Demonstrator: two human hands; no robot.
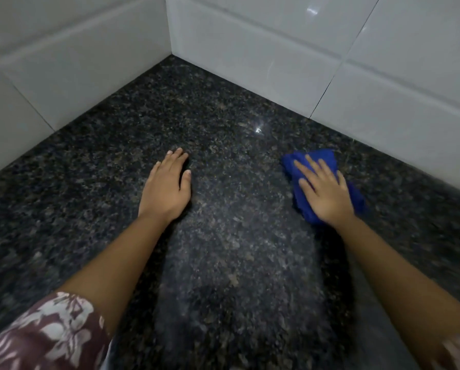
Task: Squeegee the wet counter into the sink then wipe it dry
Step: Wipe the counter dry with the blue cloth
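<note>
Fingers (313,166) of the right hand (323,192) lie spread flat on the blue cloth (327,158), its long axis toward the tiled wall (383,84); left hand (165,185) flat, holding nothing, on open granite worktop (223,236).

Crumpled blue cloth (327,158) (on speckled counter (223,236))

- Dark speckled granite counter (223,124), meeting white tiled walls at its far corner.
- Blue cloth (322,158) near right edge, under flat right hand (325,190).
- Left hand (167,185) flat mid-counter.

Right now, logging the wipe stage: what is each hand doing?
Left hand: open, flat on the counter, empty.
Right hand: open, pressing the blue cloth down.
</note>
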